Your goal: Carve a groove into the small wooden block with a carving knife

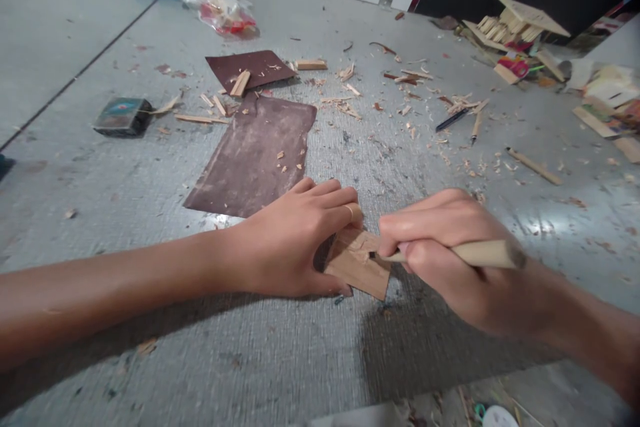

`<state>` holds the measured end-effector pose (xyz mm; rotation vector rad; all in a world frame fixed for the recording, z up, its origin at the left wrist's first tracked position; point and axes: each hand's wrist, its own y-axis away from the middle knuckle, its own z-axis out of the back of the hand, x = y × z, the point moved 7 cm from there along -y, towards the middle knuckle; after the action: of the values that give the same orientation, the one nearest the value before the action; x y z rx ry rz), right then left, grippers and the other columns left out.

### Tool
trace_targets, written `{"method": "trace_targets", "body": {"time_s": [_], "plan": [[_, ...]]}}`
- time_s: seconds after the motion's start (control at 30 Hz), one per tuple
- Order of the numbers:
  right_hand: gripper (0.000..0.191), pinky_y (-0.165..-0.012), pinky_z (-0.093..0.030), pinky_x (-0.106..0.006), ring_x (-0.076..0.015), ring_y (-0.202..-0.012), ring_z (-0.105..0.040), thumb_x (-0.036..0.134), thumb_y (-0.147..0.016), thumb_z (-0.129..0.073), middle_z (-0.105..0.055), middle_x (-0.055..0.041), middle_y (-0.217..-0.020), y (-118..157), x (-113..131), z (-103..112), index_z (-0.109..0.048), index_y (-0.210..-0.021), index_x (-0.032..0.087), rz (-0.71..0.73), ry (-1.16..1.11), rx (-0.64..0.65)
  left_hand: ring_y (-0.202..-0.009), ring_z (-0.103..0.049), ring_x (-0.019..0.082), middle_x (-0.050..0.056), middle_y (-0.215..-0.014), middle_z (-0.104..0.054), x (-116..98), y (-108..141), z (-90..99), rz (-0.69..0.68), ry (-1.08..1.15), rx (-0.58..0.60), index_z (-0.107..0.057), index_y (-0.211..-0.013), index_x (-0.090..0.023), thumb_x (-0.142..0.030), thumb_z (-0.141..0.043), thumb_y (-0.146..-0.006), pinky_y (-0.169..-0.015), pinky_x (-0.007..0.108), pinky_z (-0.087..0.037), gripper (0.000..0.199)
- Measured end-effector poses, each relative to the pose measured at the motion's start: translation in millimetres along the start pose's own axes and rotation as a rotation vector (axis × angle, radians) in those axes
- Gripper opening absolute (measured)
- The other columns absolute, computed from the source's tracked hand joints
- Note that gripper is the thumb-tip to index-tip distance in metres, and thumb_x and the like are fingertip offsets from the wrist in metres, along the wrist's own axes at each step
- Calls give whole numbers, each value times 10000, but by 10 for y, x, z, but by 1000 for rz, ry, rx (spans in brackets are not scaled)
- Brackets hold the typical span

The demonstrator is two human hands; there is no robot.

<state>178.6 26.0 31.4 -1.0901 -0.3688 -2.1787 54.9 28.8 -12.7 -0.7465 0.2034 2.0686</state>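
A small flat piece of wood (363,273) lies on the grey work surface in front of me, with carved marks on its upper face. My left hand (305,237) presses on its left and far edges, the thumb along the near side and the fingers curled over the far side. In my right hand (445,253) is a wood carving chisel (493,254) with a pale wooden handle. Its dark tip touches the carved area. Just beyond my left hand lies a worn brown sheet of sandpaper (260,153), with a few wood chips on it.
A second sandpaper sheet (250,70) and a dark small box (123,116) lie further off. Shavings (400,77) and several thin tools, one a wooden-handled tool (534,165), are scattered right. Plastic bags (225,10) lie at the far left; wooden pieces (530,20) are piled far right.
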Motion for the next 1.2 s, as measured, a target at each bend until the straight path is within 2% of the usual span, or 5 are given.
{"method": "trace_targets", "body": {"time_s": [0.2, 0.5, 0.7, 0.9, 1.2], "plan": [[325, -517, -259, -342, -100, -455, -361, 212, -912, -411, -410, 46, -479, -48, -33, 0, -430, -588, 219, -95, 95, -40, -965, -565, 258, 53, -1047, -640, -4, 4, 11, -11, -18, -16, -619, -1045, -179, -473, -875, -825, -821, 376, -354, 448], [337, -549, -244, -345, -112, -521, -343, 188, -965, -466, -389, 40, -586, 72, 119, -87, -318, -667, 237, 286, 95, 69, -1033, -582, 270, 63, -1102, -652, 4, -7, -8, 16, -28, 23, -646, -1107, -178, -470, -844, -848, -850, 383, -376, 438], [361, -508, -244, -332, -111, -483, -315, 137, -934, -423, -352, 41, -522, -28, -55, -4, -350, -594, 234, 84, -13, -21, -977, -573, 254, 52, -1041, -639, 10, 0, -9, 9, -42, -3, -621, -1048, -181, -508, -853, -828, -844, 379, -387, 458], [337, -581, -240, -354, -127, -543, -298, 203, -973, -443, -346, 35, -605, 151, -52, -79, -419, -639, 232, 345, -18, -23, -1018, -572, 269, 63, -1090, -649, 6, -1, -13, 2, -22, 7, -641, -1112, -171, -470, -862, -828, -855, 392, -374, 467], [277, -400, -387, -232, -122, -394, -517, 254, -873, -515, -604, 5, -487, 194, -564, -23, -721, -698, 195, -36, -471, -231, -1014, -569, 271, 67, -1087, -664, -7, -7, -2, 20, -27, 26, -651, -1142, -180, -496, -829, -857, -855, 392, -376, 462]]}}
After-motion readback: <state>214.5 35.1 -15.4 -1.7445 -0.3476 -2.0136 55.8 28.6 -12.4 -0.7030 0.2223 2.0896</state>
